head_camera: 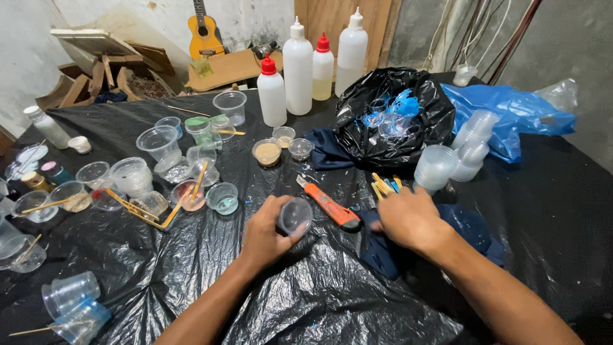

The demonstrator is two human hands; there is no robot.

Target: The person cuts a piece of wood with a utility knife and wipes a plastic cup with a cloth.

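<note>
The right hand is motion-blurred; its fingertips cannot be resolved against the dark blue cloth beneath it. The left hand covers the lower part of the small clear cup. Both forearms are cut off by the bottom picture edge. At the surface's left edge, several clear cups are cropped. The black bag conceals most of its contents.

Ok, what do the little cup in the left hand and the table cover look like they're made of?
The small cup in the left hand looks like thin clear plastic: see-through, with a glossy highlight. The table cover looks like thin black plastic sheeting: crinkled and shiny, probably bin-bag film.
</note>
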